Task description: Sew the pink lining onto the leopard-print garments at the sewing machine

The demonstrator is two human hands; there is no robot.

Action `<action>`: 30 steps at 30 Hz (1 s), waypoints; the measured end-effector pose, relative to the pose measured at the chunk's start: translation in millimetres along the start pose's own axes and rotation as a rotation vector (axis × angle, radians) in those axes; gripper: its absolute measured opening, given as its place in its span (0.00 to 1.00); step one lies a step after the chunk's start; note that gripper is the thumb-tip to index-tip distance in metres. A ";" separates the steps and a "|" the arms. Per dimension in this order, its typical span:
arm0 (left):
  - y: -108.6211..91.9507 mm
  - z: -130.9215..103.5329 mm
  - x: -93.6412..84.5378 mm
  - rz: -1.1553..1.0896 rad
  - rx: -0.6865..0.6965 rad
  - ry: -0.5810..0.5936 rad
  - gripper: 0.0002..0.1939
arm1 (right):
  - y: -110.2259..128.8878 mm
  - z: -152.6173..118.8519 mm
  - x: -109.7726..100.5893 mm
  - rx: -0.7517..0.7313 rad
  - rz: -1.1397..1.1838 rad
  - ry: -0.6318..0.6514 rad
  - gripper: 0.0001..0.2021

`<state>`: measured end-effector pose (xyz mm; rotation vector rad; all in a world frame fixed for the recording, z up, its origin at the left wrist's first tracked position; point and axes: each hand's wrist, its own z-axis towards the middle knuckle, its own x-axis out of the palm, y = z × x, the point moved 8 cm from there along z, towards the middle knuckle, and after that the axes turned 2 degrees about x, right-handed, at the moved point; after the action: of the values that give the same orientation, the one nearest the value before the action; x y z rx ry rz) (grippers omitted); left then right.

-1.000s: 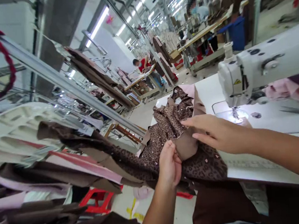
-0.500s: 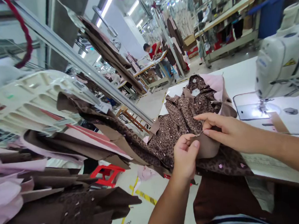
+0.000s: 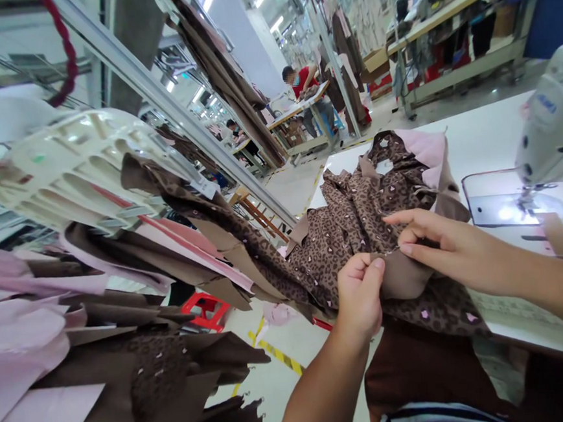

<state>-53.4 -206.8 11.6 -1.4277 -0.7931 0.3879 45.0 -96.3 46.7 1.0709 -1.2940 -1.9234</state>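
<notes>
A brown leopard-print garment (image 3: 345,212) lies bunched over the left edge of the white sewing table, with pink cloth at its far side. My left hand (image 3: 363,292) pinches the near-left edge of a plain brown fabric piece (image 3: 406,276) between thumb and fingers. Just right of it, my right hand (image 3: 435,244) is at the upper edge of the same piece, thumb and fingers curled towards each other and the index finger reaching out over the print. Whether its fingertips grip the cloth is too small to tell.
A sewing machine (image 3: 554,118) with a lit needle area stands at the right. Brown and pink pieces hang from a cream plastic rack (image 3: 77,162) at the left. A metal pole (image 3: 176,115) slants across. A person in red (image 3: 305,79) sits farther back.
The view has shifted, so the table and both hands appear slightly farther right. My left fist looks closed tighter on the brown piece, and my right fingertips are a little farther from it.
</notes>
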 end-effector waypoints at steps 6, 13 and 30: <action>-6.3 1.9 -0.8 0.198 0.090 0.045 0.23 | 1.3 -15.0 4.0 -0.153 -0.264 -0.022 0.20; -32.2 -14.0 24.8 0.592 0.406 0.422 0.11 | 4.1 -39.7 6.4 -0.278 -0.410 0.087 0.22; -62.4 246.4 115.4 1.136 0.395 0.205 0.05 | -40.8 -51.3 18.5 -0.206 -0.358 0.052 0.20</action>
<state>-156.2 41.0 89.1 -1.3850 0.3369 1.1596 78.5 -120.4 -7.5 1.3015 -0.8964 -2.2145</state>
